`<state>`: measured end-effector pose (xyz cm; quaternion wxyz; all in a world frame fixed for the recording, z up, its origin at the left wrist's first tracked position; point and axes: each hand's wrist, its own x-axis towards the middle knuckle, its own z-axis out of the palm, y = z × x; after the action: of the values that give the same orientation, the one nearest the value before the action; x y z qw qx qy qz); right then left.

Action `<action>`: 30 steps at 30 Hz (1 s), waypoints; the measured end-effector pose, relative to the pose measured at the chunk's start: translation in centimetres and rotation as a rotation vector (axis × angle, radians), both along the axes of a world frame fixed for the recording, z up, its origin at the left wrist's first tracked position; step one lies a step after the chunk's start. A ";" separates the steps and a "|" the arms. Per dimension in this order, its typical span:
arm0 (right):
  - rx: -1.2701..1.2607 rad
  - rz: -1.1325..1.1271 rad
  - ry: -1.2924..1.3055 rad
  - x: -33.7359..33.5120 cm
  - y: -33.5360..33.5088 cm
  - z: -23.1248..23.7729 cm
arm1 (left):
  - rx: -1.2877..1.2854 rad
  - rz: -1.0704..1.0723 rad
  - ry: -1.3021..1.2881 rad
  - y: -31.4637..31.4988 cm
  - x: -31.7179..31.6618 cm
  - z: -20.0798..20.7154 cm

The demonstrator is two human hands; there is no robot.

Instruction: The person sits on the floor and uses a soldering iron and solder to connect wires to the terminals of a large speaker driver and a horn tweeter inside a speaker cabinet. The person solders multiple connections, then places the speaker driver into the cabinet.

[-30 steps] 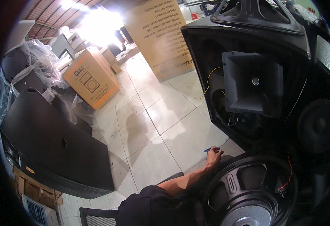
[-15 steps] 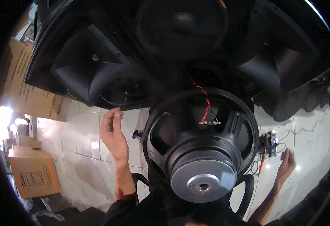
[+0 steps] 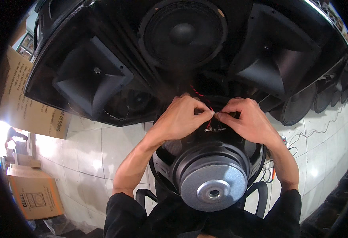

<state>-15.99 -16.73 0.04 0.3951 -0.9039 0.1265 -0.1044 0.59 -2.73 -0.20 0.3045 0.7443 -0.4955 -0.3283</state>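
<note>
A large black loudspeaker driver (image 3: pixel 169 158) rests magnet side up in front of my body, its round grey magnet (image 3: pixel 193 200) nearest me. On its far side sits a small metal terminal strip (image 3: pixel 214 129). Twisted red and black wire (image 3: pixel 197 92) comes down to it from the dark cabinet beyond. My left hand (image 3: pixel 184 119) is closed in a pinch on this wire just above the terminals. Against its fingertips, my right hand (image 3: pixel 247 121) also pinches at the wire. The fingers partly hide the wire there.
Beyond the driver stand black speaker cabinets with a left horn (image 3: pixel 90 77), a right horn (image 3: pixel 279 59) and a round woofer (image 3: pixel 183 33). Cardboard boxes (image 3: pixel 35 194) stand at left. Several round drivers (image 3: pixel 299 105) line the right. A cable (image 3: pixel 315 137) crosses the tiled floor.
Both hands have moved inward from either side of the driver and now meet at the wire above the terminals. The left fingers, apart before, have closed in a pinch.
</note>
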 end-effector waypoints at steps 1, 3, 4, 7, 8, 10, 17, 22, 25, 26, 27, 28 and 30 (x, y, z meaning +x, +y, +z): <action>0.019 0.019 0.049 0.3 -0.1 -0.1 | -0.003 -0.011 0.017 0.0 0.1 -0.2; 0.047 0.081 0.044 0.6 -0.5 -0.5 | -0.010 -0.028 0.045 0.2 0.3 -0.7; 0.061 0.109 0.042 0.6 -0.6 -0.6 | -0.010 -0.015 0.098 0.2 0.3 -0.7; 0.240 0.088 0.111 0.9 -0.8 -0.2 | -0.008 0.025 0.225 0.3 0.3 -0.4; 0.244 0.081 0.110 0.9 -0.8 -0.1 | -0.008 0.035 0.247 0.3 0.3 -0.2; 0.251 0.068 0.107 0.9 -0.7 0.1 | -0.003 0.041 0.276 0.3 0.2 -0.1; 0.128 0.007 -0.033 -0.2 0.4 -0.1 | -0.029 0.052 0.260 1.6 -0.7 0.9; 0.043 0.011 -0.097 -0.7 1.1 0.2 | -0.118 0.015 0.121 2.6 -1.2 1.2; -0.020 0.000 -0.078 -1.0 1.5 0.7 | -0.140 0.012 0.028 3.0 -1.7 1.6; -0.030 -0.001 -0.074 -1.0 1.7 0.9 | -0.157 0.002 0.009 3.3 -1.7 1.4; -0.040 -0.002 -0.069 -1.1 2.0 1.1 | -0.174 -0.008 -0.009 3.4 -1.7 1.3; -0.049 -0.002 -0.064 -1.1 2.1 1.2 | -0.182 -0.016 -0.034 3.5 -1.7 1.3; -0.059 0.004 -0.083 -1.2 2.4 1.4 | -0.195 -0.036 -0.086 3.7 -1.8 1.3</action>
<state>-17.21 -14.37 1.39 0.3733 -0.9103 0.1050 -0.1448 -1.17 0.98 1.10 0.3479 0.7157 -0.5508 -0.2516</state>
